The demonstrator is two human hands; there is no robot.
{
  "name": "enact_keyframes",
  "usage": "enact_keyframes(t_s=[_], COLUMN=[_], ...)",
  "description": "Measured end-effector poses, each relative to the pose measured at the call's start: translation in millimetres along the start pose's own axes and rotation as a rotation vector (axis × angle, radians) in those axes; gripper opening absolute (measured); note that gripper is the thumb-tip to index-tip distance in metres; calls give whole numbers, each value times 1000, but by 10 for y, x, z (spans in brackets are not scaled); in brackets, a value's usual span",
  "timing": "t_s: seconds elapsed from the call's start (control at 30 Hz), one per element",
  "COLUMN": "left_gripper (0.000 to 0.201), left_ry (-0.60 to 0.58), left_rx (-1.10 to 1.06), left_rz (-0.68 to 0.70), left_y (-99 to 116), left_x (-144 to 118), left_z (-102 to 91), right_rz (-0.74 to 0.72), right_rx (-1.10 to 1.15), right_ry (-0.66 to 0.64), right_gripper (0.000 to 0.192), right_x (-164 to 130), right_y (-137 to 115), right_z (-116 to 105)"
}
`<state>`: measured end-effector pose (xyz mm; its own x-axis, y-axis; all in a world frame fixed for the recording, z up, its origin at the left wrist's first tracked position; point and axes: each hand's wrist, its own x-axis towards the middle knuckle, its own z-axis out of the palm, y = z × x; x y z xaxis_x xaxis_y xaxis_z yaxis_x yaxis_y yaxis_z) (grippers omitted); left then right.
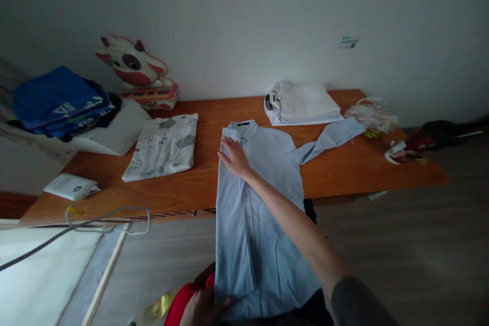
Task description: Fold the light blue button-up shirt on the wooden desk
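blue shirt [263, 244] lying partly on a table [207, 173], lower half past its edge; right hand [235, 157] spread below the collar [250, 131], likely keeping it flat; left hand [202, 308] near the hem, grip unclear.

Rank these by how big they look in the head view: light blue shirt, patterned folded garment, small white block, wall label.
1. Light blue shirt
2. Patterned folded garment
3. Small white block
4. Wall label
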<state>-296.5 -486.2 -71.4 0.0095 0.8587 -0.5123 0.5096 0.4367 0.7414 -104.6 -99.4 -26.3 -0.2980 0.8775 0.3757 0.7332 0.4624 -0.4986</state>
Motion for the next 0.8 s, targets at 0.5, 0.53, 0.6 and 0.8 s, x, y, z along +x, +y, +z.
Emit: enact_keyframes(t_s=[0.5,0.53,0.6,0.8], left_gripper=[46,48,52,74], left_ry=[247,242,208,218], left_rx=[443,498,628,814], left_rz=[982,1001,1003,935], left_y=[2826,2983,3137,2911], left_x=[2224,2412,2731,3170], left_z=[-105,-37,91,296], right_rz=[902,888,844,603], right_rx=[60,100,183,829], right_ry=[360,377,439,746], right_gripper=[32,22,14,40], right_x=[-1192,-1232,-1310,-2095], right_y=[2661,2631,2543,2219], right_z=[-2806,-2801,-2790,-2835])
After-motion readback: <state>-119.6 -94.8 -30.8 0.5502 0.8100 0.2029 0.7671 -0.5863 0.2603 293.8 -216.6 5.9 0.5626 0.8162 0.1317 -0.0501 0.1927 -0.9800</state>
